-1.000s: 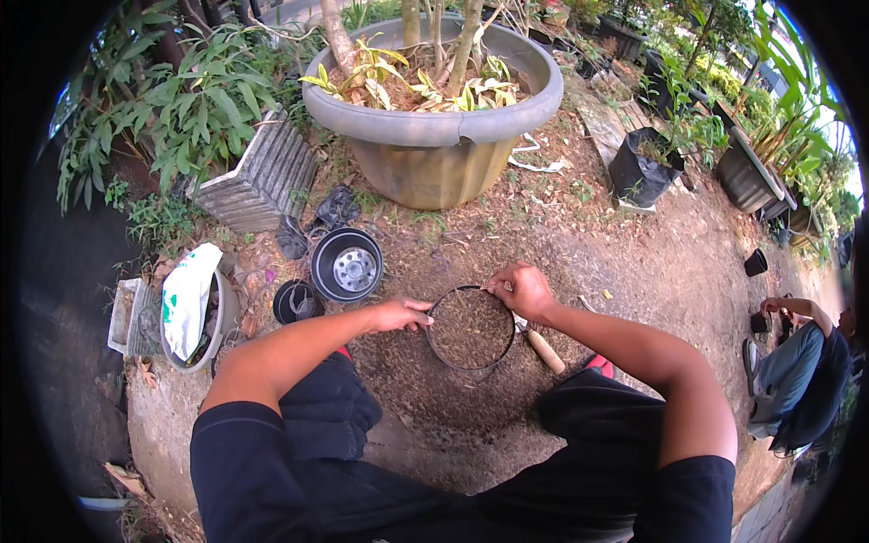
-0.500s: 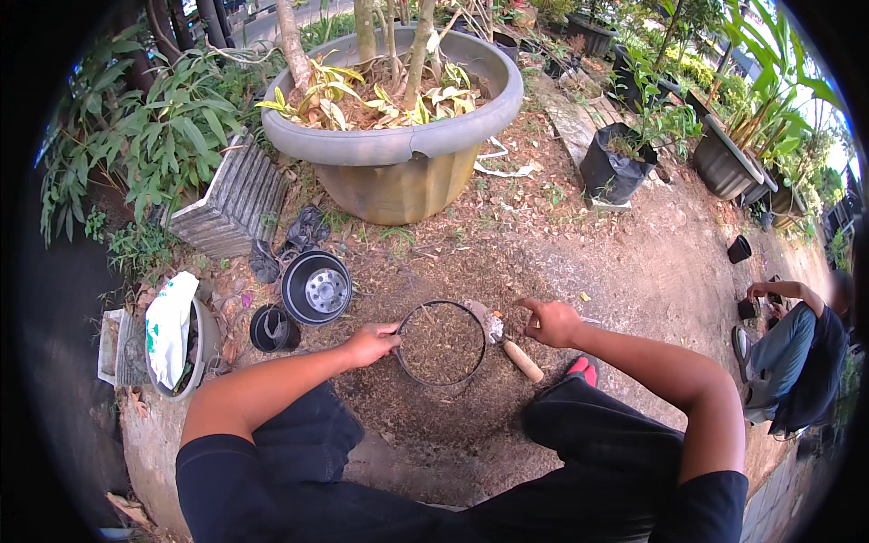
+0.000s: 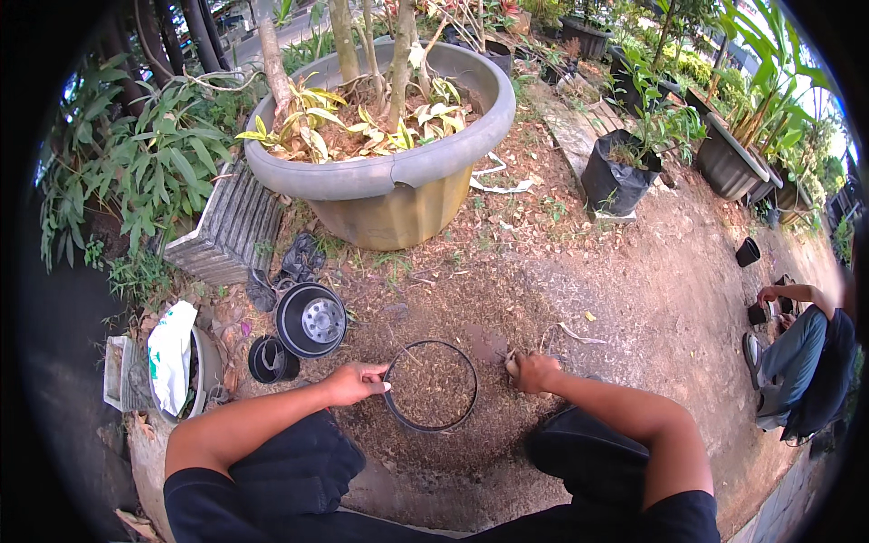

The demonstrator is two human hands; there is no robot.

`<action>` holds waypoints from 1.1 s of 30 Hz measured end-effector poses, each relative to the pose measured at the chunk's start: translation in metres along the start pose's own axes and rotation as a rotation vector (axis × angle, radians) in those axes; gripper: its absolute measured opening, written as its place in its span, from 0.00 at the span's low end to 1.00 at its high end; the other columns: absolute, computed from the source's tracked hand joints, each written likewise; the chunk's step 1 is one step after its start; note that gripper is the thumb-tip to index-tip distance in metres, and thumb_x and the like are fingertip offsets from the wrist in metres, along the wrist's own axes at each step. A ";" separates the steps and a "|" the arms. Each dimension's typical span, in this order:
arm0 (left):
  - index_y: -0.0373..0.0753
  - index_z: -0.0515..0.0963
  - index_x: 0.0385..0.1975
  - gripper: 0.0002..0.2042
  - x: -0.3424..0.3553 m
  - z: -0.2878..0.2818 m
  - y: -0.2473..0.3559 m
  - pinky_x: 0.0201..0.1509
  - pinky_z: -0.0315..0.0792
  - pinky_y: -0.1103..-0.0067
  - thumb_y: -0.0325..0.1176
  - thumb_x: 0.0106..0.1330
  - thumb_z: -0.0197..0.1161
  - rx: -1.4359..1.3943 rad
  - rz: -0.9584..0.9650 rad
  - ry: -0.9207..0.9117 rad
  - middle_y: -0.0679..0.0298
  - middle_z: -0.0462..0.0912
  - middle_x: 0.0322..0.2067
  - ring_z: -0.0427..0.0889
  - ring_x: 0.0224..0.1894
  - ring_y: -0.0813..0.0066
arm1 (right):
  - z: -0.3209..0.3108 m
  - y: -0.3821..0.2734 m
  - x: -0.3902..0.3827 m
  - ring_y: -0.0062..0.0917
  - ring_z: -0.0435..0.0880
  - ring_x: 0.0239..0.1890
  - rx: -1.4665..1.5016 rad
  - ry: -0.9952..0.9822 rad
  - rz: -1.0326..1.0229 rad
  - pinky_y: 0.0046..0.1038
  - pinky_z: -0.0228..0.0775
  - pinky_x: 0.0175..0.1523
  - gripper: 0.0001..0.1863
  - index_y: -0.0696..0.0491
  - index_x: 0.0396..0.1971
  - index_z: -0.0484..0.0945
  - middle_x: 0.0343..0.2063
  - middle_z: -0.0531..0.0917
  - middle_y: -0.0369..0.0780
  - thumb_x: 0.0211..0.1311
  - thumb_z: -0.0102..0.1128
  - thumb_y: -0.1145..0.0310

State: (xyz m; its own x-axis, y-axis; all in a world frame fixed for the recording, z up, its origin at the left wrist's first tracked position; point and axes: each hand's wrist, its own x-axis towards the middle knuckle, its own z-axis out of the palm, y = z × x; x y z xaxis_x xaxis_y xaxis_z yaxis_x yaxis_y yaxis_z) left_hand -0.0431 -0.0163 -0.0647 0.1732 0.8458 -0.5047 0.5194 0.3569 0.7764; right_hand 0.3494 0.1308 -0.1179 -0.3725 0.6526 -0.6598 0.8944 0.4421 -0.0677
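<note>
My left hand pinches the near-left rim of a round, black-rimmed pot, which has brown crumbly matter inside the rim. Between my knees, the pot sits low over the ground, and its wall is hidden from above. To the right of it, my right hand is closed in a fist around the wooden handle of a trowel. Most of that handle is covered by my fingers, and the blade is hard to make out against the soil.
An empty black pot and a smaller one stand to the left, near a white sack in a grey planter. A large planter with trunks rises ahead. A black grow bag and a crouching person are to the right.
My right hand, pointing with an extended finger before, has come down and closed on the trowel that lay beside the pot. My left hand stays on the rim. The view has shifted slightly.
</note>
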 end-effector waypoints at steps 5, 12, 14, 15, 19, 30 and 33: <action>0.32 0.72 0.66 0.30 0.004 -0.001 -0.008 0.44 0.71 0.82 0.41 0.69 0.70 -0.010 0.003 -0.021 0.71 0.83 0.33 0.73 0.35 0.86 | -0.059 0.005 0.017 0.48 0.71 0.62 -0.185 0.371 -0.058 0.45 0.81 0.53 0.23 0.52 0.58 0.73 0.60 0.69 0.48 0.65 0.58 0.60; 0.33 0.73 0.65 0.28 0.014 0.000 -0.010 0.43 0.71 0.81 0.38 0.69 0.70 -0.057 0.020 -0.031 0.71 0.82 0.32 0.73 0.35 0.86 | -0.050 0.008 0.050 0.50 0.86 0.48 -0.009 0.392 0.053 0.45 0.80 0.52 0.25 0.52 0.59 0.68 0.51 0.80 0.53 0.65 0.56 0.58; 0.33 0.75 0.64 0.26 0.011 0.000 -0.010 0.43 0.72 0.80 0.37 0.69 0.70 -0.054 0.007 -0.019 0.71 0.82 0.32 0.73 0.35 0.85 | -0.033 0.002 0.047 0.49 0.85 0.51 0.043 0.237 0.036 0.46 0.79 0.53 0.25 0.52 0.60 0.69 0.50 0.82 0.55 0.66 0.53 0.56; 0.34 0.76 0.62 0.25 0.008 -0.002 -0.014 0.42 0.71 0.81 0.37 0.69 0.70 -0.037 0.017 -0.011 0.71 0.82 0.31 0.73 0.34 0.86 | -0.030 -0.007 0.041 0.48 0.85 0.52 0.069 0.160 0.021 0.46 0.79 0.54 0.25 0.52 0.60 0.69 0.49 0.83 0.56 0.67 0.51 0.55; 0.34 0.80 0.55 0.18 0.007 0.002 -0.032 0.38 0.70 0.81 0.35 0.69 0.70 -0.038 0.085 0.022 0.72 0.80 0.28 0.71 0.31 0.86 | 0.008 -0.014 0.025 0.47 0.84 0.53 0.217 0.051 -0.008 0.46 0.76 0.57 0.26 0.54 0.59 0.72 0.47 0.85 0.56 0.67 0.47 0.54; 0.32 0.80 0.49 0.15 0.012 -0.004 -0.023 0.37 0.68 0.81 0.37 0.70 0.68 0.031 0.030 -0.039 0.75 0.77 0.28 0.70 0.30 0.86 | -0.012 0.020 -0.026 0.26 0.78 0.19 0.838 -0.198 0.071 0.31 0.74 0.24 0.26 0.55 0.54 0.79 0.25 0.80 0.42 0.66 0.53 0.51; 0.33 0.80 0.50 0.16 0.015 -0.004 -0.028 0.37 0.67 0.82 0.38 0.70 0.68 -0.007 0.055 -0.039 0.75 0.76 0.28 0.70 0.30 0.86 | -0.050 0.026 -0.058 0.25 0.79 0.23 0.797 -0.096 0.067 0.30 0.75 0.26 0.25 0.54 0.53 0.80 0.28 0.81 0.41 0.64 0.54 0.52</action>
State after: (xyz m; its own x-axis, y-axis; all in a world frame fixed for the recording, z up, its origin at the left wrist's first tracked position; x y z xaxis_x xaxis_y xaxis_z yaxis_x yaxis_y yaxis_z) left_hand -0.0585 -0.0127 -0.0927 0.2344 0.8481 -0.4752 0.5022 0.3129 0.8062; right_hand 0.3817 0.1346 -0.0439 -0.3209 0.5908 -0.7403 0.8354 -0.1916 -0.5151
